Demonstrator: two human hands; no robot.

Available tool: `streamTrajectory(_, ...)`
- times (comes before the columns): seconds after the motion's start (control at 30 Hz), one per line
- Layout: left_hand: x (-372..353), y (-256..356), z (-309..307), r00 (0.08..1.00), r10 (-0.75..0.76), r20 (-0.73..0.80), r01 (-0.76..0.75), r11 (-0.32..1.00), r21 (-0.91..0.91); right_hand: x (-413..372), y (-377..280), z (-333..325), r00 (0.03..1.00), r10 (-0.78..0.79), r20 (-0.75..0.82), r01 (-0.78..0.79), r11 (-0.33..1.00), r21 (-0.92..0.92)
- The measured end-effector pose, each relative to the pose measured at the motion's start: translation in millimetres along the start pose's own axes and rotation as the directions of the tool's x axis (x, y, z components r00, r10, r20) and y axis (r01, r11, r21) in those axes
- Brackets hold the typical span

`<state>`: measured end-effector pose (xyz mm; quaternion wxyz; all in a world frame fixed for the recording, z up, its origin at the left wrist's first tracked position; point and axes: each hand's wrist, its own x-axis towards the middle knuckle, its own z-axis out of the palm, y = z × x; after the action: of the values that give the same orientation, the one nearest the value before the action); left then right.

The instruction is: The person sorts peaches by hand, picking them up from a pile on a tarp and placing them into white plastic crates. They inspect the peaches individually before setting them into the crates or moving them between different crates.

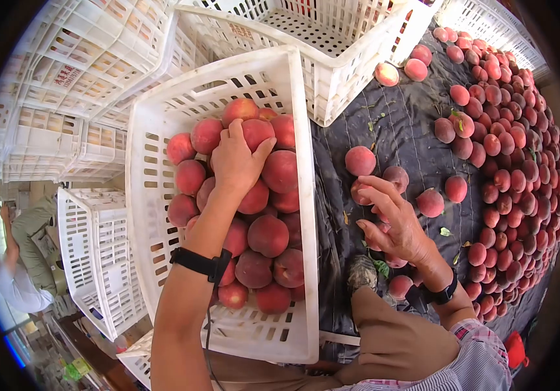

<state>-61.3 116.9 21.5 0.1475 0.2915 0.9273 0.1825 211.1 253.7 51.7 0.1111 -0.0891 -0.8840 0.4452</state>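
My left hand [237, 159] reaches into a white plastic crate [299, 195], its thumb and fingers curled around a red peach [258, 132] on top of the heap. Many other peaches [268, 236] fill the middle of that crate. To the right, my right hand [394, 221] hovers low over loose peaches on a black ground sheet [390, 124]. Its thumb and fingers are apart, with nothing visibly gripped. Just beyond its fingertips lies one peach [360, 160]; several more are partly hidden beneath the hand. Both wrists wear black bands.
A large pile of peaches [521, 143] spreads along the right. White crates [91, 58] are stacked at upper left, with another crate [338, 62] behind the filled one. A further crate [107, 260] stands left. Another person [22, 260] is at the far left. My shoe [362, 272] rests beside the crate.
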Motion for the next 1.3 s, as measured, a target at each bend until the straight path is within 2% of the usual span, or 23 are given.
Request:
streamTrajectory(0.03,-1,0,4,1.000,-0.002,0.000,0.002,1.000,-0.006,1,1,1,1.000,0.000,0.005,0.000,1.000,-0.004)
streamTrajectory(0.1,-5,4,5,0.990,0.059,-0.131,-0.028,0.974,0.226,4,0,2,0.999,-0.036,0.005,0.037,0.998,-0.042)
streamTrajectory(0.13,-6,7,-1,0.989,0.053,-0.139,-0.020,0.974,0.224,5,1,2,0.999,-0.046,0.011,0.046,0.998,-0.043)
streamTrajectory(0.2,-1,17,-17,0.995,0.095,-0.010,-0.080,0.890,0.449,8,4,0,0.998,-0.070,-0.003,0.069,0.991,-0.114)
streamTrajectory(0.23,5,20,-18,0.995,0.100,-0.013,-0.083,0.888,0.452,9,6,0,0.997,-0.072,-0.009,0.070,0.991,-0.115)
streamTrajectory(0.27,13,23,-17,0.945,0.322,-0.046,-0.273,0.863,0.426,8,8,1,0.999,-0.041,-0.006,0.040,0.994,-0.101)
streamTrajectory(0.3,20,26,-14,0.847,0.524,-0.084,-0.453,0.796,0.401,6,8,1,1.000,-0.006,0.000,0.006,0.996,-0.087)
streamTrajectory(0.33,30,34,-5,0.847,0.525,-0.084,-0.455,0.797,0.397,5,8,0,1.000,-0.003,0.001,0.003,0.996,-0.091)
streamTrajectory(0.37,43,44,7,0.900,0.412,0.141,-0.430,0.790,0.438,5,8,1,0.999,-0.032,0.007,0.033,0.993,-0.115)
streamTrajectory(0.4,52,53,13,0.898,0.262,0.354,-0.415,0.771,0.483,5,8,1,0.998,-0.059,0.011,0.060,0.989,-0.137)
streamTrajectory(0.53,73,56,36,0.859,0.175,0.480,-0.393,0.828,0.400,-3,13,0,0.999,-0.024,0.043,0.030,0.990,-0.140)
streamTrajectory(0.67,73,56,47,0.890,0.216,0.401,-0.403,0.785,0.471,-7,15,-6,0.998,0.006,0.063,0.003,0.990,-0.141)
streamTrajectory(0.77,74,46,47,0.893,0.272,0.359,-0.412,0.816,0.406,-7,19,-8,0.997,0.005,0.074,0.006,0.987,-0.160)
streamTrajectory(0.83,62,53,26,0.936,0.278,0.215,-0.337,0.886,0.319,-9,20,-7,0.996,0.010,0.085,0.005,0.986,-0.169)
streamTrajectory(0.87,64,51,28,0.936,0.279,0.216,-0.338,0.885,0.322,-10,22,-7,0.996,0.006,0.089,0.010,0.984,-0.175)
streamTrajectory(0.93,67,46,34,0.902,0.432,0.008,-0.397,0.820,0.413,-10,24,-5,0.996,-0.002,0.094,0.018,0.984,-0.179)
streamTrajectory(0.97,70,42,36,0.901,0.433,0.005,-0.395,0.818,0.417,-10,25,-5,0.994,0.006,0.108,0.015,0.982,-0.188)
streamTrajectory(1.07,83,35,44,0.908,0.417,0.022,-0.397,0.845,0.357,-9,29,-1,0.993,0.018,0.116,0.006,0.978,-0.209)
streamTrajectory(1.13,94,42,35,0.799,0.499,0.335,-0.532,0.847,0.006,-9,31,0,0.993,0.011,0.116,0.015,0.975,-0.221)
streamTrajectory(1.17,92,43,32,0.800,0.498,0.333,-0.531,0.847,0.010,-8,33,0,0.994,0.004,0.111,0.019,0.978,-0.207)
streamTrajectory(1.23,87,46,29,0.902,0.358,0.239,-0.295,0.919,-0.263,-8,35,0,0.995,0.001,0.105,0.019,0.981,-0.192)
streamTrajectory(1.27,88,42,23,0.902,0.356,0.242,-0.292,0.919,-0.264,-8,36,0,0.994,0.010,0.105,0.010,0.981,-0.193)
streamTrajectory(1.3,92,31,14,0.934,0.297,0.198,-0.170,0.859,-0.483,-9,36,0,0.994,0.017,0.106,0.004,0.981,-0.195)
